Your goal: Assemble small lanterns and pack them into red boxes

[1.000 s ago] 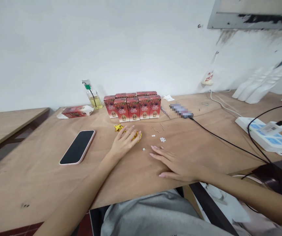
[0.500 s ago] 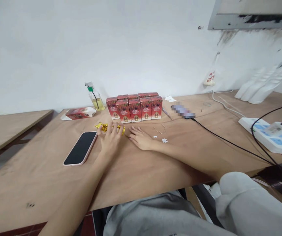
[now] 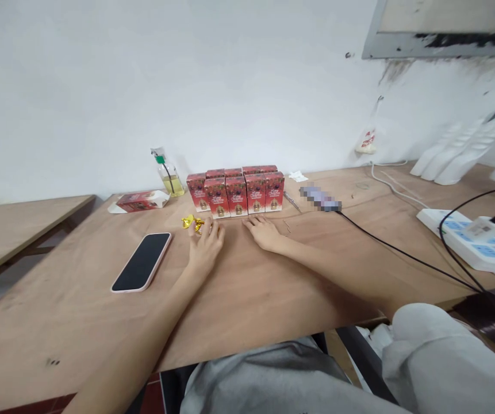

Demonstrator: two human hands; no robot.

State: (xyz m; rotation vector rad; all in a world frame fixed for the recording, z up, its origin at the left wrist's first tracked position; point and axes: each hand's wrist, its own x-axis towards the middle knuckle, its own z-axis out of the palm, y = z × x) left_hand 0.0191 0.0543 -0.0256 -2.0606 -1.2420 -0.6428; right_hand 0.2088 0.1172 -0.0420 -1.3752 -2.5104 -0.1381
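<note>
My left hand (image 3: 206, 246) rests on the table with its fingers bent and a little apart. Its fingertips are against some shiny gold foil-like pieces (image 3: 192, 222), partly hidden under the fingers. My right hand (image 3: 263, 232) lies palm down, fingers stretched toward the front of the red boxes. Whether anything is under its palm is hidden. Several red printed boxes (image 3: 236, 198) stand upright in two rows just beyond both hands. A small thin piece (image 3: 287, 226) lies to the right of my right hand.
A phone (image 3: 142, 262) lies left of my left hand. Behind it are a red box on its side (image 3: 141, 201) and a pump bottle (image 3: 172, 183). A pen-like tool (image 3: 292, 202), a blurred-out device (image 3: 318, 198) with a black cable, and a power strip (image 3: 474, 241) are on the right.
My left hand has shifted right, and the gold pieces now lie closer together. My right hand has moved right and forward; the small white bits beside it no longer show.
</note>
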